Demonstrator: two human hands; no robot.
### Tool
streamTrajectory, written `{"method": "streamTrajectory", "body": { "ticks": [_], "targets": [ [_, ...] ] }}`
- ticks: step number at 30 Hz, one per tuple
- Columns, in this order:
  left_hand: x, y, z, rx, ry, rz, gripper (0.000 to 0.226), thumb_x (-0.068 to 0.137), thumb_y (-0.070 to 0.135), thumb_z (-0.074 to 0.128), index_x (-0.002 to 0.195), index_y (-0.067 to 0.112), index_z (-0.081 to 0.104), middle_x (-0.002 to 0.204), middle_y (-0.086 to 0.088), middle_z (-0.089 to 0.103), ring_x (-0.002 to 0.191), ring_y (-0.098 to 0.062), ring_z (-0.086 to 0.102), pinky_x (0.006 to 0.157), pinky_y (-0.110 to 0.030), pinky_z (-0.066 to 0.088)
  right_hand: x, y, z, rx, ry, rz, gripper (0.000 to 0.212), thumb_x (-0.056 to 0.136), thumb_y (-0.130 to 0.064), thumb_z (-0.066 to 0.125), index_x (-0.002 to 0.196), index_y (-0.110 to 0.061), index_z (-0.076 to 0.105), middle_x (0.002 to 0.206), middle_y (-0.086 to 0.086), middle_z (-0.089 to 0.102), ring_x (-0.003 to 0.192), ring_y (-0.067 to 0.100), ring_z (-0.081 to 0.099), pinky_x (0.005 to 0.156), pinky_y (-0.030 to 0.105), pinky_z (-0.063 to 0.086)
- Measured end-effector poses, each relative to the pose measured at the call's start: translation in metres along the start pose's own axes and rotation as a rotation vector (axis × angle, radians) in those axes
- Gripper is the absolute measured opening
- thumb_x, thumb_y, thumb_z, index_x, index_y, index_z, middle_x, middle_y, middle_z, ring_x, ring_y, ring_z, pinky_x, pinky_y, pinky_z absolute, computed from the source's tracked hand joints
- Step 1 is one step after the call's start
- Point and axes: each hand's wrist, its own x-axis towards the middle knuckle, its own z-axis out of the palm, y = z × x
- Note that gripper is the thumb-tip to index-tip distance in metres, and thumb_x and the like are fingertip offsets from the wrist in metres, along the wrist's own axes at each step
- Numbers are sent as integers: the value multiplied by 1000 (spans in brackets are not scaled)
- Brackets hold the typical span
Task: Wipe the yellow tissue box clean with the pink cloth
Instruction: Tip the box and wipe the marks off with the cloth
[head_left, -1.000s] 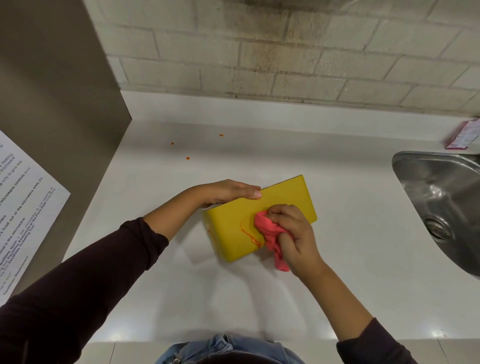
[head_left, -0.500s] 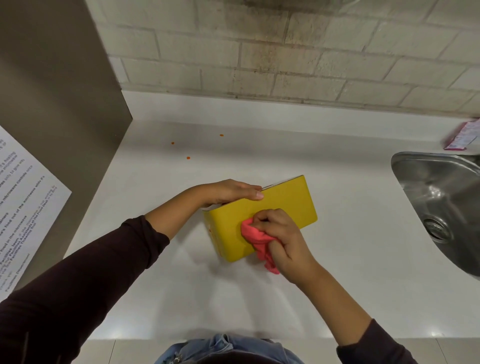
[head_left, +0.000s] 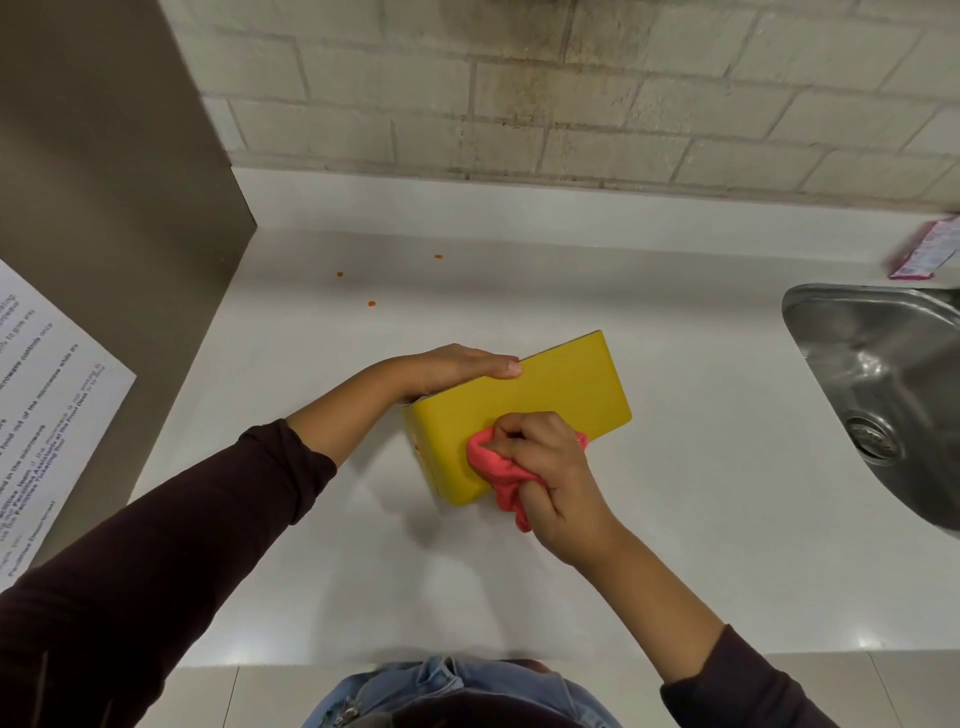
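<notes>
Yellow tissue box (head_left: 550, 387): one item, head view, lying on the white countertop (head_left: 675, 493) near the middle, long axis running diagonally, broad yellow face toward the camera; faint printed marks on its short left end.

Pink cloth (head_left: 501, 475): one, bunched, pressed against the near lower part of the box face, a tail hanging down to the counter beside the box's lower corner.

Right hand (head_left: 550, 475): fist closed around the cloth, knuckles up, holding it against the box. Dark sleeve pushed up the forearm.

Left hand (head_left: 457, 366): laid flat along the far top edge of the box, fingers extended and together, thumb side hidden; bracing the box rather than clasping it. Dark sleeve to mid-forearm.

Steel sink (head_left: 883, 395): right edge, drain visible, well apart from the box.

Orange crumbs (head_left: 371, 303): three small specks on the counter behind the box.

Pink packet (head_left: 924, 252): far right by the wall, blurred.

Printed sheet (head_left: 47, 415): fixed to the grey panel at left.

Brick wall (head_left: 571, 88): behind the counter.
</notes>
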Motion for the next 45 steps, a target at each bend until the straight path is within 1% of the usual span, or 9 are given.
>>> {"method": "streamTrajectory", "body": {
  "ticks": [11,17,23,27,31,34,37,41,45],
  "targets": [
    [-3,3,3,64,-24,11,60,77,57,55,133,34,49,142,3,48,123,-19,51,109,-40,36,-34,5,1,40,25,-23,34,83,-4,34,99,-13,62,106,0,56,95,16,49,87,23,34],
    [-6,3,1,22,-32,5,64,61,65,57,119,38,58,126,2,61,94,-6,65,79,-25,49,-59,5,7,93,33,103,35,96,0,33,94,0,68,103,11,61,98,15,51,86,18,39],
    [-5,5,0,44,-131,6,62,79,55,53,136,30,45,137,1,54,112,-16,60,96,-32,46,-69,5,-23,811,552,642,45,86,8,33,85,-19,70,78,1,71,70,13,66,62,21,53],
    [-5,12,-2,199,-190,-74,115,47,78,60,145,31,24,148,1,38,132,-26,42,111,-44,32,-64,10,-50,1527,676,633,27,79,-9,52,99,-19,69,73,6,70,59,14,65,60,28,57],
    [-3,19,-1,242,-183,-153,155,17,89,61,148,32,2,159,-1,12,144,-30,19,115,-44,22,-63,16,-52,1773,783,613,14,76,-4,57,88,-10,64,61,8,67,58,17,68,61,31,58],
    [1,21,1,262,-189,-163,154,16,92,57,147,37,-2,159,0,8,144,-32,17,115,-47,20,-71,28,-43,1720,944,721,49,91,-14,34,56,-12,68,48,4,62,50,15,65,54,26,56],
    [7,24,1,270,-183,-199,145,19,95,52,145,42,2,159,2,10,141,-34,23,114,-49,24,-65,27,-39,1788,975,732,37,80,-13,42,51,-12,65,50,4,61,52,17,66,61,28,54],
    [13,32,6,255,-229,-187,115,28,96,50,129,44,42,141,-1,43,120,-26,44,107,-40,30,-48,27,-42,1825,957,687,45,86,-12,38,49,-11,64,50,6,62,53,18,66,58,28,55],
    [14,37,12,236,-204,-129,113,56,73,64,147,35,10,158,1,14,143,-28,20,113,-38,19,-35,15,-48,1897,978,623,41,82,-9,40,48,-9,62,46,6,59,46,17,63,51,27,56]
  ]
}}
